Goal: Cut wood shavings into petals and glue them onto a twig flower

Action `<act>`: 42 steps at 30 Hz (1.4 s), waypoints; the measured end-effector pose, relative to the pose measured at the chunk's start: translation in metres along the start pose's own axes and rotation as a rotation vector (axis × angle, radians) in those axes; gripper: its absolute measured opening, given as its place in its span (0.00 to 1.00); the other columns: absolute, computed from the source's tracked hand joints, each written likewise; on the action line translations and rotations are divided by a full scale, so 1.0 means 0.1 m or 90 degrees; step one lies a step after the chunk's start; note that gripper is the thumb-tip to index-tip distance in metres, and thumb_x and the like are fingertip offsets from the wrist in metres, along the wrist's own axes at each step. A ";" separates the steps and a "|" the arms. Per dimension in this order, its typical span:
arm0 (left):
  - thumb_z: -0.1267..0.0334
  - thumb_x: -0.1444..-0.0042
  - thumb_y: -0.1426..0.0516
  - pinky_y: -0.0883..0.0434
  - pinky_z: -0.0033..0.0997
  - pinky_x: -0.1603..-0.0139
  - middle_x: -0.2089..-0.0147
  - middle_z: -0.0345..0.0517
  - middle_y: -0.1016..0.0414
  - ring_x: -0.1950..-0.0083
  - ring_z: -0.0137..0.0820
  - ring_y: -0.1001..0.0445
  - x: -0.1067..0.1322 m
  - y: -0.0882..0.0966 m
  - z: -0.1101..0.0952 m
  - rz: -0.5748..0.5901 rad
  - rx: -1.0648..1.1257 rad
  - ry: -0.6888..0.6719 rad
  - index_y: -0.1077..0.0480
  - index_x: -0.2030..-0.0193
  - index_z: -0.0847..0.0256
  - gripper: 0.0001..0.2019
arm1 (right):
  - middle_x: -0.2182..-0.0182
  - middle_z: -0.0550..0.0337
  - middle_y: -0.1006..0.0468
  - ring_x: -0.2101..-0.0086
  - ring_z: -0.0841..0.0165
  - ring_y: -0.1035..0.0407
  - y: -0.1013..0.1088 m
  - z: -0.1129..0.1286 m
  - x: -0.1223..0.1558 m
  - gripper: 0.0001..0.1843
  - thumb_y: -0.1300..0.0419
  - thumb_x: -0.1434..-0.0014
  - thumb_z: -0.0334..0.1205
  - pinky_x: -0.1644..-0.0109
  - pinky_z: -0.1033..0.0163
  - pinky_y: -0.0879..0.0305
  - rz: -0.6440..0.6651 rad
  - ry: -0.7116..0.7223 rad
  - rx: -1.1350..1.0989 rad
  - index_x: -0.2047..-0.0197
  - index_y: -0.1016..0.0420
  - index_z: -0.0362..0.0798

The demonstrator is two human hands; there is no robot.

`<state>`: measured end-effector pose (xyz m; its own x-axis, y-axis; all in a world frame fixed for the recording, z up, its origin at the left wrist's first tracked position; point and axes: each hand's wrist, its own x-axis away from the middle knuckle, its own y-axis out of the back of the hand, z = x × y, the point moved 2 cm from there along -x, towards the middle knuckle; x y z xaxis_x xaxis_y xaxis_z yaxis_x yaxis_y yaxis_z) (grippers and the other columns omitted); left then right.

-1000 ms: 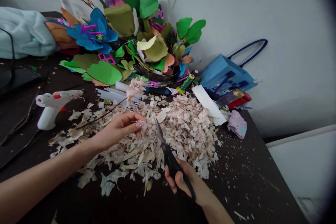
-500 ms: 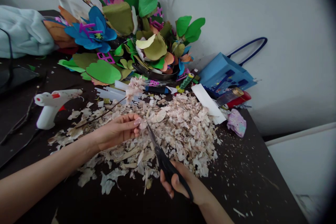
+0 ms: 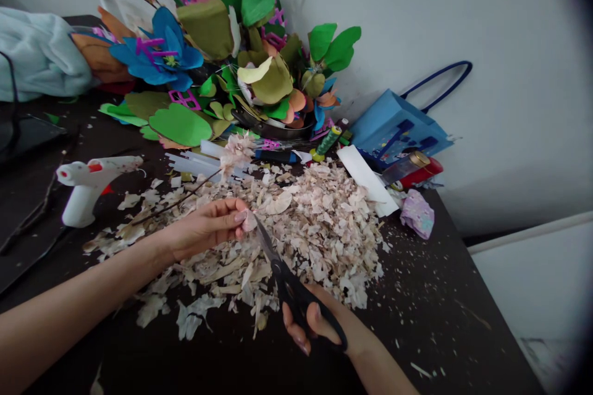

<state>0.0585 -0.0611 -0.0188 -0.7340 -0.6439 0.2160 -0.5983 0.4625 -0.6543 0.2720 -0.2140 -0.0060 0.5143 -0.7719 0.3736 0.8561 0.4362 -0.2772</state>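
Note:
My left hand (image 3: 204, 229) pinches a small pale pink paper scrap (image 3: 249, 221) between thumb and fingertips, above a large heap of pale paper shavings (image 3: 306, 234). My right hand (image 3: 324, 324) grips black-handled scissors (image 3: 290, 284) through their loops. The steel blades point up and left, their tips touching or just beside the scrap. Behind my left hand lies a thin dark stem (image 3: 176, 200) topped by a frilly pale pink paper flower (image 3: 237, 154). Its lower end lies among the shavings.
A white glue gun (image 3: 86, 188) and glue sticks (image 3: 194, 163) lie left of the heap on a dark table (image 3: 430, 296). Colourful paper flowers and leaves (image 3: 264, 74) rise behind, beside a blue paper bag (image 3: 393, 126), a thread spool (image 3: 328, 141), and a white strip (image 3: 365, 179).
The scissor blades have swung left, closer to the scrap, and my left hand has turned slightly. The whole scene sits a little higher in view.

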 end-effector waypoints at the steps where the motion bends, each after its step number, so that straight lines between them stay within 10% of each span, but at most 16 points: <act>1: 0.65 0.47 0.34 0.28 0.23 0.65 0.71 0.42 0.26 0.71 0.24 0.28 0.01 -0.01 0.00 0.004 0.000 0.001 0.26 0.65 0.64 0.07 | 0.79 0.64 0.35 0.82 0.77 0.40 0.00 0.01 0.00 0.37 0.45 0.49 0.74 0.79 0.71 0.45 0.003 -0.001 -0.002 0.65 0.34 0.43; 42: 0.68 0.50 0.32 0.23 0.28 0.58 0.65 0.41 0.22 0.64 0.27 0.22 0.02 -0.03 0.04 0.047 0.095 0.031 0.27 0.63 0.65 0.10 | 0.79 0.64 0.34 0.82 0.78 0.40 -0.10 -0.12 -0.06 0.34 0.41 0.48 0.70 0.78 0.71 0.41 0.012 0.065 -0.078 0.64 0.32 0.42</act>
<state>0.0600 -0.0657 -0.0193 -0.7912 -0.5794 0.1954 -0.4901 0.4097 -0.7694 0.2599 -0.2192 -0.0166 0.5170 -0.8100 0.2766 0.8302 0.3960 -0.3923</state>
